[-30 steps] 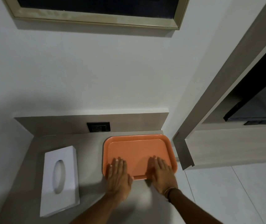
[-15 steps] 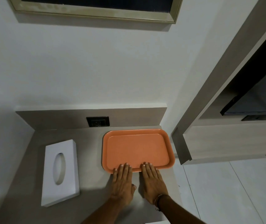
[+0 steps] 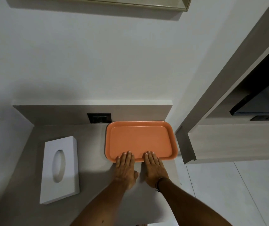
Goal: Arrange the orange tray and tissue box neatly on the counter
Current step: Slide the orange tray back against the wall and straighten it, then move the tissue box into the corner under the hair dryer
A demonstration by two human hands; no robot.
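The orange tray [image 3: 140, 139] lies flat at the back right of the grey counter [image 3: 93, 160], its far rim against the back panel. My left hand [image 3: 126, 167] and my right hand [image 3: 153, 168] lie flat side by side on the counter. Their fingertips rest on the tray's near rim, and neither hand grips anything. The white tissue box [image 3: 60, 168] lies on the left side of the counter, slightly askew, with its oval slot facing up. A strip of bare counter separates it from the tray.
A dark wall socket [image 3: 99, 117] sits in the back panel just left of the tray. A wooden cabinet [image 3: 228, 141] with a dark screen [image 3: 264, 103] stands to the right. A framed picture [image 3: 146, 4] hangs above. The counter's right edge drops to a white tiled floor [image 3: 244, 193].
The tray has slid away from me to the back panel. My hands drew back from its inside to its near rim and came closer together.
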